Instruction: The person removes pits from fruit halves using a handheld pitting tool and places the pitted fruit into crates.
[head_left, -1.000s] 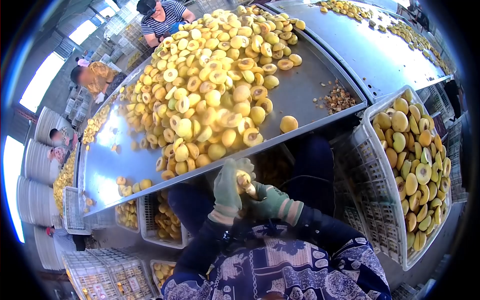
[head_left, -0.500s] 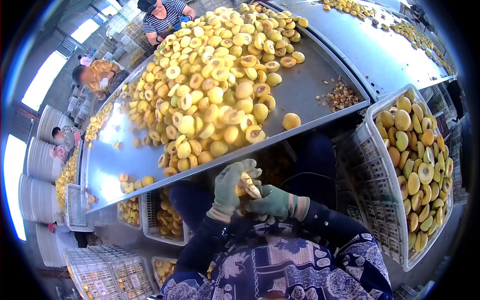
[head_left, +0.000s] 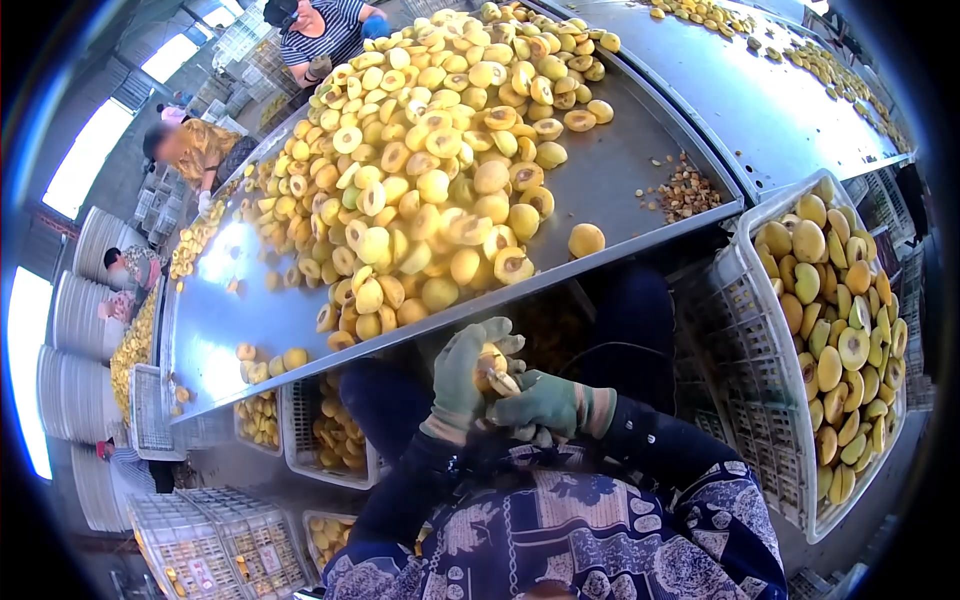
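Showing pale yellow between gloved fingers (head_left: 513, 409), a partly hidden fruit (head_left: 489, 364).

A fruit-processing workshop, by its look: a metal bench (head_left: 615, 160) heaped with halved yellow fruit (head_left: 400, 190), a loaded plastic crate (head_left: 738, 320) to the bench's right, pale stacks (head_left: 78, 320) to its left, co-workers (head_left: 325, 38) along its far-left side.

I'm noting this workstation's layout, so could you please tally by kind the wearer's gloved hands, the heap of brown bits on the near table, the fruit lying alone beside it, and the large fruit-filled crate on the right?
Gloved hands: 2 (left hand, right hand)
Heap of brown bits: 1
Lone fruit: 1
Large crate: 1
Total: 5
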